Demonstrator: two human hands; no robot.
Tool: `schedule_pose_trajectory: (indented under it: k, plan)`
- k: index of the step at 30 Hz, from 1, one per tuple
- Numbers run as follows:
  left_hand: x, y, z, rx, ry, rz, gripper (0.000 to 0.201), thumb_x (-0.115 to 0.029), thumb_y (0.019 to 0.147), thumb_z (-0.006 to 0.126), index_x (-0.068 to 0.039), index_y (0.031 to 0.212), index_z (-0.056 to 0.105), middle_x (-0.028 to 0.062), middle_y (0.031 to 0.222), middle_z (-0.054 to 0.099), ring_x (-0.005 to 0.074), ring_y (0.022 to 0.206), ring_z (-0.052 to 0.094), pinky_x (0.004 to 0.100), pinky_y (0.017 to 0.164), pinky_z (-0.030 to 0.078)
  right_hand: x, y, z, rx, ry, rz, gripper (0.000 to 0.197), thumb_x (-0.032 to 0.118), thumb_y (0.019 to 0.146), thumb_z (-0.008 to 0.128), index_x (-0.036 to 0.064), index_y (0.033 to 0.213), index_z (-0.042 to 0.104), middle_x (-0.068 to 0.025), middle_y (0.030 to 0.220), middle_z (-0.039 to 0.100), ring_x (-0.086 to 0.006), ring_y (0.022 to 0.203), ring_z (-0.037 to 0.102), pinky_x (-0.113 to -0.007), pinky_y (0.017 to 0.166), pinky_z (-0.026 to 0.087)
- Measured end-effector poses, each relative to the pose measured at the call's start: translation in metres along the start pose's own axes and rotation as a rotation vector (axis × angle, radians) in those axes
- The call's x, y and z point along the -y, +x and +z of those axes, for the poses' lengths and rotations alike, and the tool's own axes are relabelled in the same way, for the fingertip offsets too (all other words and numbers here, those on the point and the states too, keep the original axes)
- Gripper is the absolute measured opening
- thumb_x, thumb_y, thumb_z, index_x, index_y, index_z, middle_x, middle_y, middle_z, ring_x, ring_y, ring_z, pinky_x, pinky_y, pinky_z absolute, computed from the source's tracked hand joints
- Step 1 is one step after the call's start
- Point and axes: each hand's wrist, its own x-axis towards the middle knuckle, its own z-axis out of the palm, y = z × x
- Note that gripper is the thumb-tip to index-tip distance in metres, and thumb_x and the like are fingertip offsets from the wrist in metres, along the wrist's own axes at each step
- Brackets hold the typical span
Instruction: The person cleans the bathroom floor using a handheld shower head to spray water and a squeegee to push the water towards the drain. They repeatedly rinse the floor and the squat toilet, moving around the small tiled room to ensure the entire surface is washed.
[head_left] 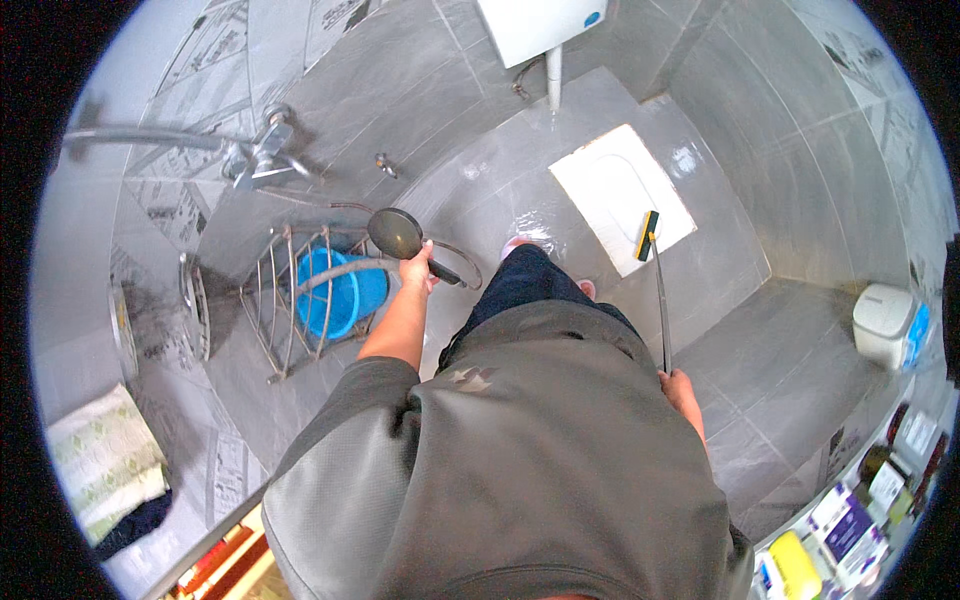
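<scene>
Down at the lower right rim, a shelf (800,530) carries a row of packages: a yellow rounded bottle (797,560), a white and purple box (846,520) beside it, and dark bottles with pale labels (885,475) further along the edge. At the lower left, a folded pale green patterned towel (105,460) lies over something dark. Closer to the body, the right hand (680,385) is closed around the end of a thin metal pole, the handle of a squeegee (660,300), whose black and yellow head rests on the white squat toilet pan (610,190) set into the wet grey tiled floor (760,340). The left hand (418,268) is closed around the handle of a round shower head (396,232), held out in front with its face tilted; its hose loops just beside it. Below and left of that hand, a blue bucket (340,295) sits behind a wire rack (290,300) fixed to the wall. Further up the tiled wall are a chrome tap (262,155) and a long metal pipe. At the right, a white lidded bin (885,325) with a blue label stands on the floor. Farthest off, a white cistern (535,25) hangs above the pan.
</scene>
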Motion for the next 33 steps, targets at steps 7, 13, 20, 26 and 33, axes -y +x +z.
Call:
schedule_pose_trajectory:
  k: [7,13,20,26,33]
  plan:
    - [-0.038,0.024,0.021,0.151,0.153,0.076,0.034,-0.029,0.067,0.071,-0.013,0.088,0.049,0.0029,0.08,0.052,0.0242,0.081,0.049,0.0496,0.063,0.039,0.024,-0.059,0.037,-0.045,0.231,0.133,0.031,0.026,0.08,0.056,-0.0029,0.07,0.049,-0.0129,0.059,0.054,-0.0214,0.048,0.055,-0.033,0.044,0.042]
    - [-0.07,0.035,0.012,0.2,0.275,0.275,0.042,-0.021,0.063,0.075,-0.008,0.095,0.051,0.0043,0.083,0.055,0.0168,0.064,0.05,0.0312,0.042,0.036,0.045,-0.084,0.073,-0.024,0.164,0.274,0.031,0.027,0.083,0.052,-0.0016,0.073,0.048,-0.0099,0.055,0.052,-0.0206,0.043,0.052,-0.034,0.039,0.04]
    - [-0.058,0.1,-0.035,0.29,0.297,0.315,0.044,-0.026,0.064,0.074,-0.011,0.098,0.05,0.0028,0.083,0.054,0.0224,0.074,0.05,0.0413,0.052,0.037,0.053,-0.103,0.131,0.033,0.439,0.401,0.029,0.027,0.085,0.05,0.0002,0.074,0.048,-0.0071,0.054,0.05,-0.0182,0.041,0.049,-0.031,0.036,0.038]
    - [-0.091,0.11,-0.034,0.314,0.438,0.025,0.034,-0.025,0.064,0.074,-0.009,0.085,0.053,0.0011,0.075,0.052,0.0189,0.062,0.045,0.0359,0.053,0.035,0.058,-0.115,0.199,0.03,0.667,0.493,0.031,0.029,0.084,0.049,-0.0006,0.077,0.05,-0.0104,0.058,0.052,-0.0228,0.05,0.051,-0.033,0.043,0.039]
    - [-0.118,0.11,-0.015,0.513,0.802,0.104,0.033,-0.029,0.061,0.075,-0.008,0.076,0.055,0.0022,0.07,0.052,0.0199,0.061,0.047,0.0365,0.049,0.034,0.04,-0.093,0.274,0.068,0.446,0.463,0.035,0.032,0.084,0.048,-0.0025,0.081,0.053,-0.0156,0.063,0.055,-0.0295,0.062,0.054,-0.036,0.053,0.042]
